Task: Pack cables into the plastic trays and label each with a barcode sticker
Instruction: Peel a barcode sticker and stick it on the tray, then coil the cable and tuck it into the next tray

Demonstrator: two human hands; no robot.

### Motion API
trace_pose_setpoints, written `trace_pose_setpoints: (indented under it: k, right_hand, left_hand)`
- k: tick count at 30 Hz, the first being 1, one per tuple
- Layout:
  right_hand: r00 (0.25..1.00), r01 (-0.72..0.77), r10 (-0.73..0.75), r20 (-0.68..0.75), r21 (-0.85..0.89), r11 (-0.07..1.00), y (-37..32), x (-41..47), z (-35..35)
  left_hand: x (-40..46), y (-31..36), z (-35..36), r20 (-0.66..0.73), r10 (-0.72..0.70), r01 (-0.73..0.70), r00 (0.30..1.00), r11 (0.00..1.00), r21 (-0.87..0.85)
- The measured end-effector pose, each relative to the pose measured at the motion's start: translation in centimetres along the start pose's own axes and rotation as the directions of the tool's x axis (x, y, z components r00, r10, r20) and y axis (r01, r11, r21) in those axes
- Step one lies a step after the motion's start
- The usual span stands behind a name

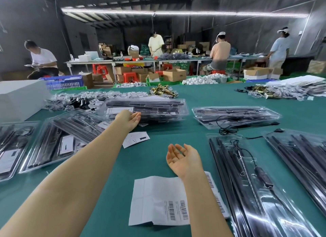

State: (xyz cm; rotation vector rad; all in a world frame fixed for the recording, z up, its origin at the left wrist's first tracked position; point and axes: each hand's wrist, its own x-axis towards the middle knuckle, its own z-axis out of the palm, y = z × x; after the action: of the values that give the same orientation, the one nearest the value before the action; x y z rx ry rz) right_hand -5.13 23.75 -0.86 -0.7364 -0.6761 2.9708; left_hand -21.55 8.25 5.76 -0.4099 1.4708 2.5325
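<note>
Two bare arms reach over the green table [202, 99]. The left hand [129, 119] is stretched far, fingers straight, touching the stack of clear plastic trays [146, 108] with black cables inside. The right hand [181, 158] is relaxed, palm up, holding nothing, above the sheet of barcode stickers [158, 200]. More filled trays [250, 180] lie at the right

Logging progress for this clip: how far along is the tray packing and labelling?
Partway. Done: closed trays on the left already hold cables and white labels. In hand: the left hand reaches, fingers straight, to the tray stack ahead; the right hand is open and holds nothing. Left: the tray on the right shows no barcode label, and the sticker sheet still carries barcodes.
</note>
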Motion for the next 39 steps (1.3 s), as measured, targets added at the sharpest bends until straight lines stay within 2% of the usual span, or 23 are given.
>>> trace_pose_setpoints:
  k: [2,3,7,10,11,12,14,15,17,20,23,27,30,32,33,35,36,37,39]
  right_hand:
    - [1.000,0.003,-0.003,-0.005,-0.002,1.000,0.1,0.0,0.0]
    - [1.000,0.005,-0.005,-0.007,-0.003,1.000,0.1,0.0,0.1]
    - [1.000,0.025,-0.025,-0.011,-0.011,1.000,0.3,-0.1,0.2]
    - [0.999,0.048,-0.049,-0.013,-0.031,0.998,0.6,-0.2,0.4]
    - [0.998,0.057,-0.058,-0.015,-0.037,0.998,0.7,-0.3,0.5]
    - [0.998,0.065,-0.065,-0.020,-0.037,0.997,0.8,-0.4,0.6]
    - [0.996,0.086,-0.088,-0.024,-0.045,0.995,1.0,-0.6,0.6]
    - [0.994,0.104,-0.105,-0.022,-0.060,0.993,1.1,-0.7,0.7]
    - [0.988,0.145,-0.149,-0.028,-0.109,0.983,1.5,-1.0,0.9]
    - [0.971,0.222,-0.237,-0.036,-0.242,0.945,2.3,-1.6,1.5]
    - [0.945,0.311,-0.324,0.034,-0.391,0.866,2.6,-2.8,2.6]
    - [0.884,0.447,-0.437,0.168,-0.578,0.683,1.9,-5.4,4.6]
    - [0.823,0.522,-0.529,0.206,-0.643,0.561,-0.2,-6.8,5.5]
    - [0.765,0.529,-0.612,0.202,-0.738,0.418,-2.6,-7.1,5.3]
    - [0.728,0.503,-0.656,0.200,-0.806,0.313,-4.0,-7.1,4.8]
    - [0.680,0.315,-0.699,0.220,-0.949,0.007,-7.1,-6.7,3.1]
    - [0.692,0.161,-0.691,0.211,-0.977,-0.138,-8.6,-6.6,2.0]
    - [0.709,-0.002,-0.685,0.170,-0.970,-0.243,-9.9,-6.6,0.8]
    - [0.712,-0.274,-0.701,0.036,-0.905,-0.325,-12.2,-6.6,-2.1]
  left_hand:
    - [-0.8,-0.5,0.2,0.079,-0.005,0.010,0.997,0.998,-0.062]
    - [-1.4,-0.8,0.4,0.100,-0.001,0.004,0.995,0.999,-0.035]
    - [-5.8,-3.2,0.6,0.152,0.033,-0.071,0.988,0.966,0.250]
    - [-10.4,-6.6,-0.5,0.262,0.031,-0.162,0.964,0.854,0.494]
    - [-11.7,-7.8,-1.4,0.304,0.073,-0.252,0.950,0.753,0.608]
    - [-12.9,-8.9,-2.6,0.357,0.138,-0.368,0.924,0.577,0.729]
    - [-14.9,-10.4,-5.3,0.490,0.233,-0.525,0.840,0.121,0.843]
    - [-15.8,-10.9,-6.4,0.560,0.221,-0.567,0.799,-0.036,0.823]
    - [-17.1,-11.5,-8.1,0.661,0.100,-0.635,0.744,-0.203,0.745]
    - [-17.5,-12.4,-9.3,0.690,-0.057,-0.662,0.721,-0.351,0.663]
    - [-17.2,-13.0,-9.6,0.680,-0.032,-0.642,0.733,-0.363,0.675]
    - [-16.9,-13.0,-9.9,0.672,-0.032,-0.633,0.739,-0.373,0.678]
    - [-16.7,-12.9,-10.0,0.661,-0.054,-0.636,0.748,-0.342,0.692]
    - [-16.7,-12.7,-9.9,0.658,-0.064,-0.641,0.750,-0.314,0.700]
    - [-16.8,-12.7,-9.8,0.657,-0.068,-0.643,0.751,-0.303,0.703]
    - [-16.9,-12.6,-9.8,0.657,-0.075,-0.646,0.751,-0.292,0.705]
    - [-16.9,-12.5,-9.8,0.657,-0.079,-0.647,0.749,-0.299,0.701]
    - [-16.9,-12.5,-9.8,0.659,-0.084,-0.648,0.748,-0.313,0.695]
    - [-16.9,-12.4,-9.8,0.660,-0.088,-0.647,0.746,-0.329,0.688]
